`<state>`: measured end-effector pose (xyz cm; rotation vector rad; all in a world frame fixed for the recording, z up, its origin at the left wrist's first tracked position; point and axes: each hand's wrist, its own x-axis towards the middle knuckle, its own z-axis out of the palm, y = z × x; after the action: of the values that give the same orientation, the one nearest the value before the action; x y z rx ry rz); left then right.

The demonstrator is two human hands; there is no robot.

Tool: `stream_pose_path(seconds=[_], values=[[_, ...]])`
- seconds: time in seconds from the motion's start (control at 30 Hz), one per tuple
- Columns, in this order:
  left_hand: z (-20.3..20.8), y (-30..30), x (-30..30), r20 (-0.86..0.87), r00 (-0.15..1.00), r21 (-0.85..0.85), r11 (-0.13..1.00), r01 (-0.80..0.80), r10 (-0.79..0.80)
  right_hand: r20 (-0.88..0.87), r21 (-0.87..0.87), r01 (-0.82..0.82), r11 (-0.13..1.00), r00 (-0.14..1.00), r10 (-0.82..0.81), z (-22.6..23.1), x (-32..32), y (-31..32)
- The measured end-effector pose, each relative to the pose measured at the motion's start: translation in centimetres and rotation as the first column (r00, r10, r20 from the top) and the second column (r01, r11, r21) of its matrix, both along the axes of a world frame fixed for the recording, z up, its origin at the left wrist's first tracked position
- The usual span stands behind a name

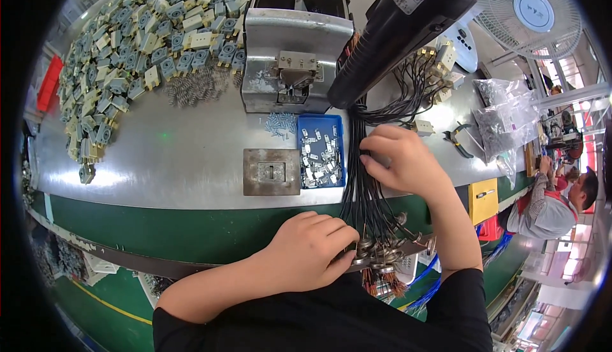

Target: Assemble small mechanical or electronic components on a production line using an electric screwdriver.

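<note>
A bundle of black cables (359, 189) runs down the bench to its front edge. My right hand (405, 164) rests at the bundle's upper part, thumb and fingers curled on some of the cables. Nearer to me, my left hand (315, 248) is closed with bent fingers beside the round metal cable ends (382, 253); what its fingertips hold is hidden. A blue tray (340, 154) of small metal clips stands left of the bundle. Next to the tray lies a square metal plate (254, 183) with a recessed centre, and behind that a small heap of bluish screws (280, 124).
A metal press-like machine (274, 36) stands behind the tray, with a black cylindrical tool (389, 33) over the cables. Grey-and-cream parts (166, 33) and springs (197, 87) are heaped at left. Pliers (459, 141), plastic bags (507, 119) and a fan (532, 11) are at right.
</note>
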<state>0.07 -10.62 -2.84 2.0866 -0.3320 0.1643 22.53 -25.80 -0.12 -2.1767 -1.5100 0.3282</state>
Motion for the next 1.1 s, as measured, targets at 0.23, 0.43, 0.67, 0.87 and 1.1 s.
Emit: stream_pose_path(seconds=[0.23,0.43,0.67,0.87,1.1], values=[[0.3,-0.1,1.1,-0.037,0.999,-0.073,0.997,0.033,-0.035,0.16,-0.008,-0.33,0.944,0.931,0.327,0.4,2.6,-0.6],[0.2,0.1,2.0,-0.106,0.994,-0.201,0.98,-0.005,-0.016,0.164,-0.114,-0.438,0.892,0.877,0.452,1.1,3.3,0.6],[0.5,0.9,2.1,-0.203,0.979,-0.241,0.97,-0.039,-0.011,-0.074,-0.146,-0.461,0.875,0.887,0.455,2.7,2.9,2.3],[0.4,1.3,2.2,-0.211,0.977,-0.307,0.95,-0.052,-0.015,-0.332,-0.097,-0.389,0.916,0.881,0.339,2.5,3.5,0.1],[0.6,0.8,2.5,-0.287,0.954,-0.39,0.92,-0.04,-0.08,-0.054,0.053,-0.389,0.92,0.919,0.391,2.3,2.2,-1.1]])
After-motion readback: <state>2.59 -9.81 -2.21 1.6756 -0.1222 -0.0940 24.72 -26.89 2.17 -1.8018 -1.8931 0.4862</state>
